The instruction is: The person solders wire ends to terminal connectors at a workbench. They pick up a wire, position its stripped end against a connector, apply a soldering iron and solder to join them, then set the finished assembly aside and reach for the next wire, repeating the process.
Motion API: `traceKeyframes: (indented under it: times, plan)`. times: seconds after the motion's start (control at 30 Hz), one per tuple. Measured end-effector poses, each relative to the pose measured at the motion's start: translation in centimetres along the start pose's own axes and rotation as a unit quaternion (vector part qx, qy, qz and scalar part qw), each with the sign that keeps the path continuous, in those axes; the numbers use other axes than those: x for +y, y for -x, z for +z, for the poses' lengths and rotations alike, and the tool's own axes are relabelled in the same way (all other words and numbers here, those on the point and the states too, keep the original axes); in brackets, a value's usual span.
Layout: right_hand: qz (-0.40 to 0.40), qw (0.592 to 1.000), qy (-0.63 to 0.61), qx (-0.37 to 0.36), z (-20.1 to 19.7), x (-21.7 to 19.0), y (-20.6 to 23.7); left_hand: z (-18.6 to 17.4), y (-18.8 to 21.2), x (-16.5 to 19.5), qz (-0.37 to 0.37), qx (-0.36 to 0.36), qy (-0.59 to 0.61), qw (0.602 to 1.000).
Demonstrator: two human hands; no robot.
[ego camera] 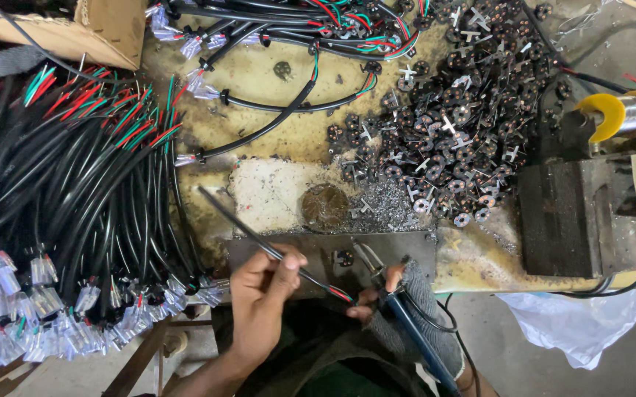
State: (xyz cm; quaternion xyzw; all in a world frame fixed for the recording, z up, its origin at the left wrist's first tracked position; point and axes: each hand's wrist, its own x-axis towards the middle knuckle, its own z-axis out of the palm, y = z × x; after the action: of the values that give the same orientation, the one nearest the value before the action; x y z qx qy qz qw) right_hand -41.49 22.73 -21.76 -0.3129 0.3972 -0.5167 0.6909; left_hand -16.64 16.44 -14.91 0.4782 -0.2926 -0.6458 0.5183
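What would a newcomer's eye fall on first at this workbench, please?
Probably the big bundle of black cables with red and green wire ends filling the left side, and the heap of small dark round parts at upper right. At the bottom, the left hand grips one cable and the right hand a blue-handled soldering iron.

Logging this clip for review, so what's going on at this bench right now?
A person is soldering at a cluttered workbench. The left hand holds a thin black cable whose red and green wire ends point at the small round part on the metal plate. The right hand, in a grey fingerless glove, grips a blue-handled soldering iron there. A big bundle of similar cables lies left, a pile of small round parts lies behind, and a solder spool sits right.
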Motion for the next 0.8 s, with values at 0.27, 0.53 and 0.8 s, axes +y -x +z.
traceKeyframes:
  times: [0.27,0.53,0.8]
  plan:
    - [0.126,0.946,-0.293,0.062,1.2,-2.7,-0.5,2.1,0.1,1.9,-0.031,-0.179,-0.229,0.956]
    - [-0.021,0.955,0.288,0.065,2.6,-2.1,-0.2,1.6,0.1,2.1,0.026,-0.172,-0.179,0.968]
    - [-0.016,0.984,0.17,0.047,2.0,-1.3,-0.2,1.8,0.4,2.0,0.042,-0.155,-0.163,0.973]
